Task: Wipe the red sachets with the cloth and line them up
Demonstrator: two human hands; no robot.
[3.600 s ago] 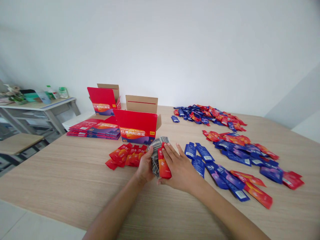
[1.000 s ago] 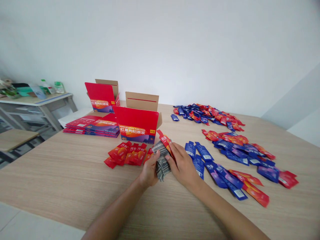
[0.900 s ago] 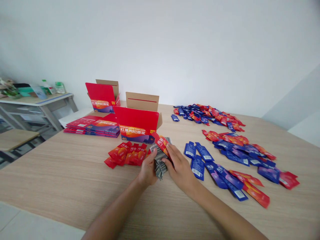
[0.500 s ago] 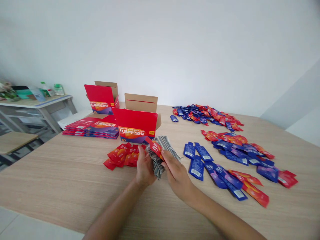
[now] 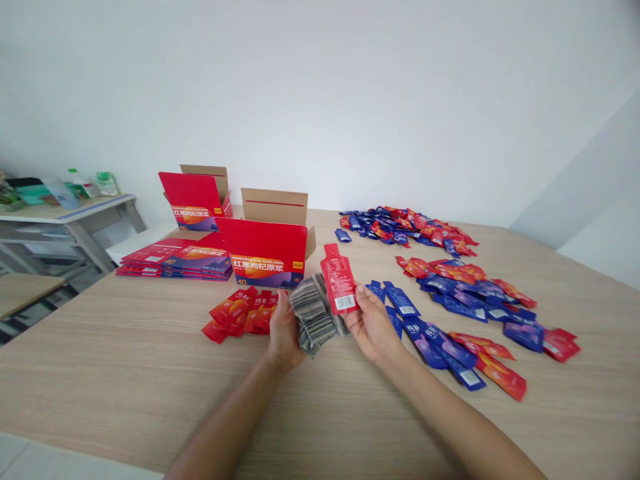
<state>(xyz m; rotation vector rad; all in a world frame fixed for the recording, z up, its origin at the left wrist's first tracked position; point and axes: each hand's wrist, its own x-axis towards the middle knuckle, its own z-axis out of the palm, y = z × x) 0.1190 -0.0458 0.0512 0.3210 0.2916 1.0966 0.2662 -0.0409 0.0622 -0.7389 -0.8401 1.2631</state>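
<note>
past cloth (image 5: 314, 317) & red pouch (image 5: 339, 280): open ctns (image 5: 265, 250), insides hidden

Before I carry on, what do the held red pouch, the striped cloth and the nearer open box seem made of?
Held red pouch: probably plastic or foil laminate, smooth and printed, judging by its thin, flat edges.
Striped cloth: matte fabric, by its soft folds; the fibre is unclear.
Nearer open box: likely printed cardboard; its raised rear flap shows brown board.

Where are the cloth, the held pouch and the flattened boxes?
Cloth (image 5: 317, 317), head view: striped middle.
Held pouch (image 5: 340, 280), head view: middle of the printed side.
Flattened boxes (image 5: 176, 255), head view: top box's printed face.
</note>
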